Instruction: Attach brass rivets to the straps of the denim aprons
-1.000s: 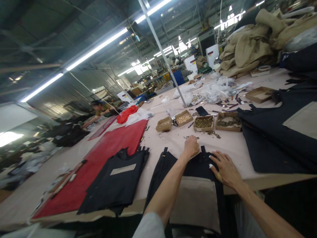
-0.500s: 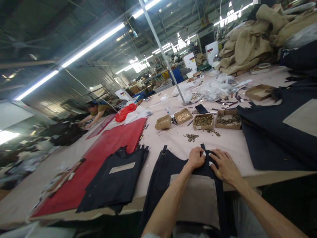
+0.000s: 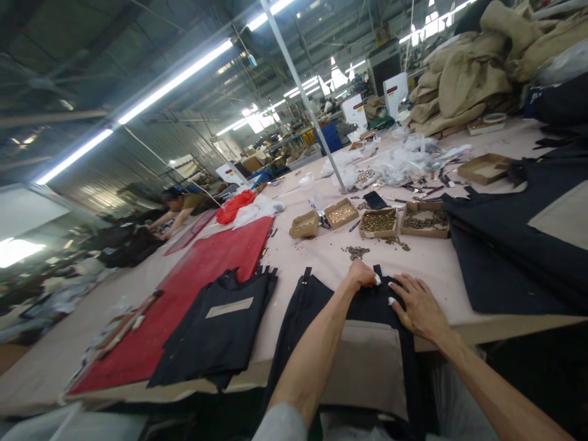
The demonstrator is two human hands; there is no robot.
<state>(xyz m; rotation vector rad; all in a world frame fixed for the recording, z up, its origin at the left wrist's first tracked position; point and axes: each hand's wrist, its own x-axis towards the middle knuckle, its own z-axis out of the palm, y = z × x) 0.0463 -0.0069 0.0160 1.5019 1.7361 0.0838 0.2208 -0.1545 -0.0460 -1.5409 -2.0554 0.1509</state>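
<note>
Across the near edge of the pale pink worktop [image 3: 427, 260], a black bib garment [image 3: 361, 311] is lying with its long axis running away from the person, its lower end drooping over that edge and its bib pointing toward the far side; it is looking mostly flat, matt and plain, with a broad beige pocket [image 3: 370, 361] sitting across it. The right hand [image 3: 422, 306] is resting open, fingers spreading over the bib's right corner, gripping nothing visible. The left hand [image 3: 362, 273] is curling its fingers closed just beside the short strap tab [image 3: 377, 269], on its left, and is lying nearer to it than the right; whether those fingers are pinching anything, one cannot tell. Beyond them, small metal studs [image 3: 357, 252] are lying loose in a little heap
</note>
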